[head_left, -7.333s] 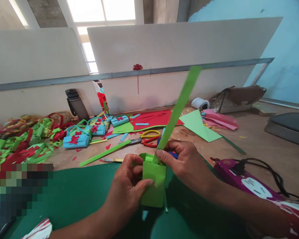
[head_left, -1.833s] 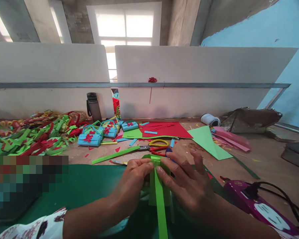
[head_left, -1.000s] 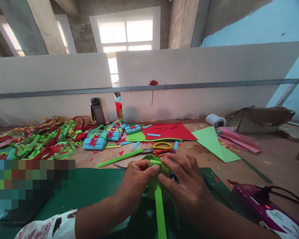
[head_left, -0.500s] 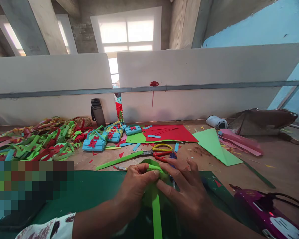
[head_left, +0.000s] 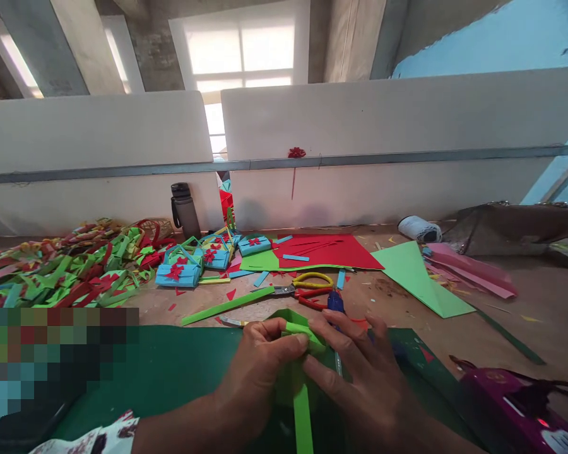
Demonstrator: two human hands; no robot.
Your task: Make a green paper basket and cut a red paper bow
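Between my hands is a folded light-green paper piece (head_left: 294, 328). A long green strip (head_left: 303, 410) of it hangs down towards me. My left hand (head_left: 258, 362) pinches the piece from the left, its thumb lying across the front. From the right, my right hand (head_left: 360, 369) grips the piece's edge with thumb and index finger, the other fingers bent over beside it. Beyond my hands lie scissors (head_left: 312, 279) with yellow and red handles. A blue-handled tool (head_left: 336, 301) shows behind my right hand, partly hidden by it. A loose green strip (head_left: 227, 307) lies near the scissor blades.
A green mat (head_left: 184, 366) lies under my hands. Small blue paper bags (head_left: 178, 272) with red flowers stand near a heap of folded strips (head_left: 94, 265). Farther back are red paper (head_left: 331, 249), light-green paper (head_left: 423, 277) and a dark bottle (head_left: 184, 211). A purple device (head_left: 502, 403) sits at right.
My view has shifted slightly, so things at the right appear farther right. Both hands keep their hold on the green paper, with only slight finger movement.
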